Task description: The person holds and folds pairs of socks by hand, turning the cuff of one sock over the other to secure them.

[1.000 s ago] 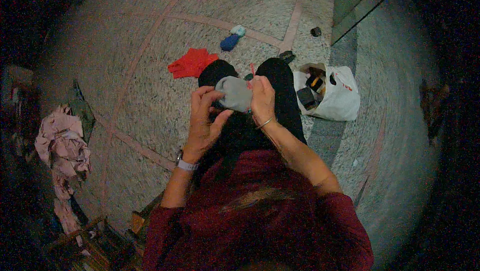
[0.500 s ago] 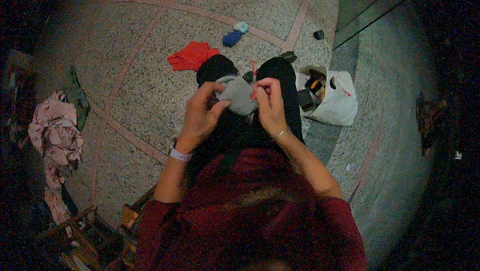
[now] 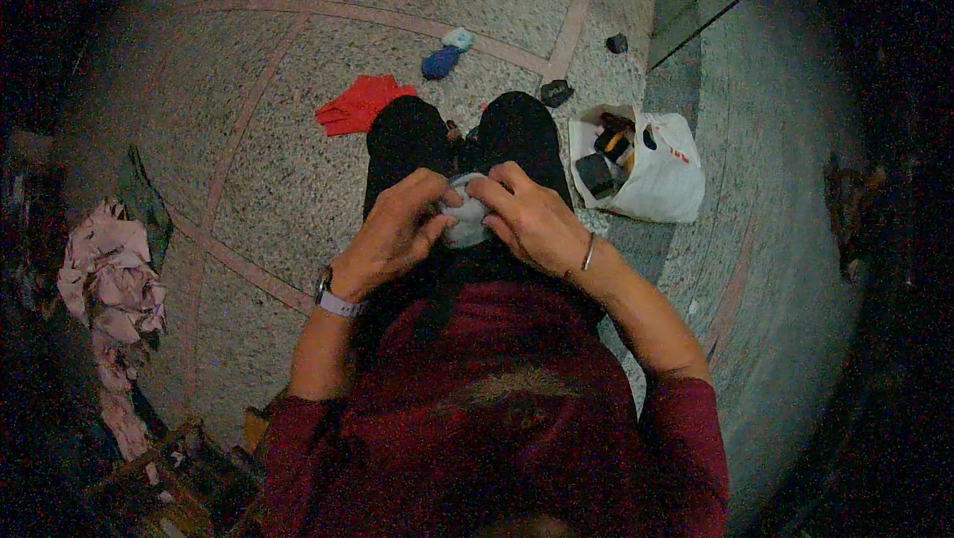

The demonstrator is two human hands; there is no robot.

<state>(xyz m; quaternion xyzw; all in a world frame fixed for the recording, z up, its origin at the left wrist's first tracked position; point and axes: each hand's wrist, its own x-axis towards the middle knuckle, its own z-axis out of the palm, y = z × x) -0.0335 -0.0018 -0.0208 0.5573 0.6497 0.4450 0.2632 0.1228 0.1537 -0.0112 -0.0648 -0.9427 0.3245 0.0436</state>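
Note:
Above my lap, both hands hold a small, soft grey cloth bundle that looks like a rolled sock. My left hand pinches its left side with the thumb and bent fingers. On the other side, my right hand grips the top and right edge, fingers curled over it. The hands nearly meet, hiding much of the cloth. Dark trousered knees rise just beyond them.
On the floor ahead lie a red cloth, a dark blue bundle, a pale blue bundle and dark bundles. A white bag with dark items stands right. Crumpled pinkish paper lies left.
My hands have come closer together, and the grey cloth looks smaller and more gathered, nearer my body. The red strip by my right fingertips is no longer seen there. The view has shifted slightly.

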